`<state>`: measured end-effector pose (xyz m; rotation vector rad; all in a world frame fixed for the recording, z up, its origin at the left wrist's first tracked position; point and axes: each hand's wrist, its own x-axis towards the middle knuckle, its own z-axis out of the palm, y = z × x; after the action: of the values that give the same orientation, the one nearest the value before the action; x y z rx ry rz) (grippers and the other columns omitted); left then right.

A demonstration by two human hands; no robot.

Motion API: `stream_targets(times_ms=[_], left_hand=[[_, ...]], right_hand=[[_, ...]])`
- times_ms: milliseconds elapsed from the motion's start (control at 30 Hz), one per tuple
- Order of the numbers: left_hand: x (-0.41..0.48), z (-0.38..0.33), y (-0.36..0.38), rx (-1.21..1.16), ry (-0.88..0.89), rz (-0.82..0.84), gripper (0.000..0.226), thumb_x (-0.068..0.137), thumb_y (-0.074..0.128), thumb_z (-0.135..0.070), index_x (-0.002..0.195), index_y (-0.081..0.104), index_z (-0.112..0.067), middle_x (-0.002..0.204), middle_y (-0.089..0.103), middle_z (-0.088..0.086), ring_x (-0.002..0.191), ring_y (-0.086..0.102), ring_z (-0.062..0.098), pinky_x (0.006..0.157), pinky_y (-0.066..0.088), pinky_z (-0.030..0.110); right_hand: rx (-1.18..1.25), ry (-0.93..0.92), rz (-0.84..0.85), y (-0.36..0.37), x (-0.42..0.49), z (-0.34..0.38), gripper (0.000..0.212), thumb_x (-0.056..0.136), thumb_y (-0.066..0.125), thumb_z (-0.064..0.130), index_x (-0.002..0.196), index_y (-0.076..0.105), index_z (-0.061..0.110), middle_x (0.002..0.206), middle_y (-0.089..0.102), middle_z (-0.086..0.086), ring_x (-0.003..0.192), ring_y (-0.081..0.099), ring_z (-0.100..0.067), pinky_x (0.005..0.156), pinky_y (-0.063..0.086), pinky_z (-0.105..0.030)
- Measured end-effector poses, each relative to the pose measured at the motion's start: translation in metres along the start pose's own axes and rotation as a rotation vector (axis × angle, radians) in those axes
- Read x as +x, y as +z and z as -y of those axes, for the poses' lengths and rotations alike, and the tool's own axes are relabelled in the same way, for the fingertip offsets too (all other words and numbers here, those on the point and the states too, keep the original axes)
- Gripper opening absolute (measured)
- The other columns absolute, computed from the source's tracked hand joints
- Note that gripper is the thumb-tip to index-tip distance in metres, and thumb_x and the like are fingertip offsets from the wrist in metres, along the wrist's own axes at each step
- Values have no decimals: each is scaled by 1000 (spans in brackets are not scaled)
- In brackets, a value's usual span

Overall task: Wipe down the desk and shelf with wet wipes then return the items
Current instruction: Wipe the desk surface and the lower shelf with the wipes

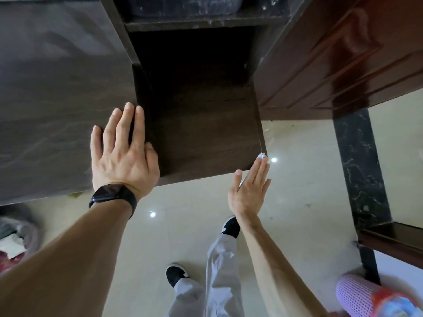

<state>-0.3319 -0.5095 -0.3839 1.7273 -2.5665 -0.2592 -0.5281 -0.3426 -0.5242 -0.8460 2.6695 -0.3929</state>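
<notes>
Two hands are seen, both held flat with straight fingers. One left hand [123, 156], with one black watch [112, 194] worn at the wrist, is laid palm down on the dark desk [57, 99], its fingers lying along the desk's edge just beside the shelf [206, 133]; nothing is gripped by it. One right hand [250, 191] is stretched out with its fingers together, and one white wet wipe [262, 155] is pressed under the fingertips against the front right corner of the shelf board; only a small crumpled bit of the wipe is shown past the fingertips. Below the hands, two black shoes are seen on the pale glossy floor [297, 179], one [175, 274] nearer and one [231, 226] further forward, with grey trousers [219, 271] above them. One purple mesh basket [353, 294] is set at the lower right, and one blurred heap of cloth and paper [20, 236] at the lower left. Further in, two shelf levels can be counted: the lower board being wiped and one upper board [194, 25], on which one dark container [183, 5] is placed, too blurred to be told further. To the right, one reddish-brown door [332, 65] and one black marbled strip [361, 168] are seen.
</notes>
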Motion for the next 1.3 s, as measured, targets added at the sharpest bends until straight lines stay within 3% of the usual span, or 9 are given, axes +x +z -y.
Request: stream_targets(times_ms=[233,367,433,533,667,800,900,1100,1300], left_hand=[[0,-1,0,3,5,9,65,94,27,-32,156,13,-19,163,14,3,150,12,25,121,10,53],[1,-1,-1,3,-4,13,65,93,29,-30,156,14,-19,163,15,2,150,12,24,120,11,53],[1,-1,-2,6,-7,24,66,93,28,-31,156,14,-19,163,15,3,150,12,25,121,10,53],[0,0,-3,16,-13,40,66,93,27,-31,157,13,-19,163,13,2,150,12,25,121,10,52],[2,0,-4,16,-15,63,67,93,28,-32,157,10,-20,164,12,1,150,11,24,121,9,51],[2,0,-5,18,-26,77,68,93,27,-34,157,10,-21,164,11,0,150,9,23,121,6,50],[3,-1,-5,17,-27,76,68,93,27,-34,157,11,-20,164,12,2,150,10,24,122,7,50],[3,-1,-5,-8,-33,58,68,91,30,-32,157,16,-18,163,16,3,150,13,25,121,9,51],[3,-1,-5,-1,-33,58,69,91,31,-33,157,15,-18,163,16,3,150,14,25,121,9,51]], right_hand=[[-93,-368,152,9,-42,50,65,105,17,47,159,1,13,167,-6,1,153,-11,-15,124,10,-47],[-185,-527,168,0,-21,48,61,104,15,44,159,9,19,167,4,5,153,-2,-10,124,8,-49],[-131,-522,91,-14,6,34,50,105,26,36,153,31,22,160,30,4,150,22,-13,120,27,-48],[32,-421,-142,-33,50,7,33,97,53,16,127,64,25,129,59,0,114,56,-22,90,52,-40],[102,-286,-131,-59,76,-8,27,90,63,6,108,73,24,111,62,-1,99,60,-23,81,55,-36],[-1,-207,19,-80,84,-17,25,91,60,10,114,68,15,108,71,-5,89,68,-27,78,50,-30],[-118,-183,148,-90,92,-14,22,92,58,12,109,71,15,86,73,-4,79,65,-29,68,44,-27],[-434,-278,317,-105,100,3,20,82,50,4,68,41,16,48,31,2,59,38,-31,52,25,-33],[-276,-210,247,-98,103,-5,19,84,57,7,74,70,17,50,50,-5,55,44,-29,49,30,-26]])
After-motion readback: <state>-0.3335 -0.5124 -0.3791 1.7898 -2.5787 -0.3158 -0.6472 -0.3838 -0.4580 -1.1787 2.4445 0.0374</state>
